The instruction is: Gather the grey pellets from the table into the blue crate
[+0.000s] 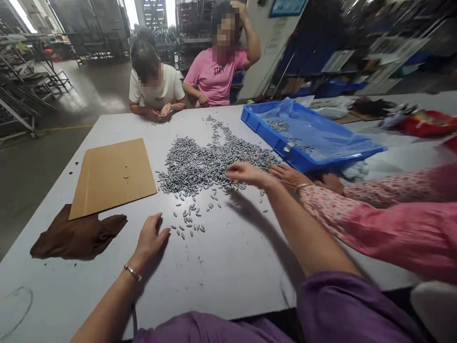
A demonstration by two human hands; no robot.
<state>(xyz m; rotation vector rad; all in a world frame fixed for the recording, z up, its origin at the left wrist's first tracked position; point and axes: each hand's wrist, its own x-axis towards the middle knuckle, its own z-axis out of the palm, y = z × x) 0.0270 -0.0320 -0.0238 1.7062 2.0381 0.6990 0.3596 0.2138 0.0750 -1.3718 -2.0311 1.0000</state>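
Observation:
A wide heap of small grey, seed-shaped pieces lies in the middle of the white table. My left hand, with a bracelet at the wrist, rests on the tabletop at the near left of the heap. Its thumb and fingers are apart and hold nothing; several loose pieces lie just beyond the thumb. Over the heap's near right part reaches my right hand, slightly blurred. Its fingers are stretched to the left, and nothing shows in them. Whether the fingertips touch the pieces is hard to see.
Flat cardboard overlaps a brown cloth on the left. A blue tray lined with plastic film holds some pieces at the right. Beside my right forearm are a co-worker's hands in pink patterned sleeves. Two people sit opposite.

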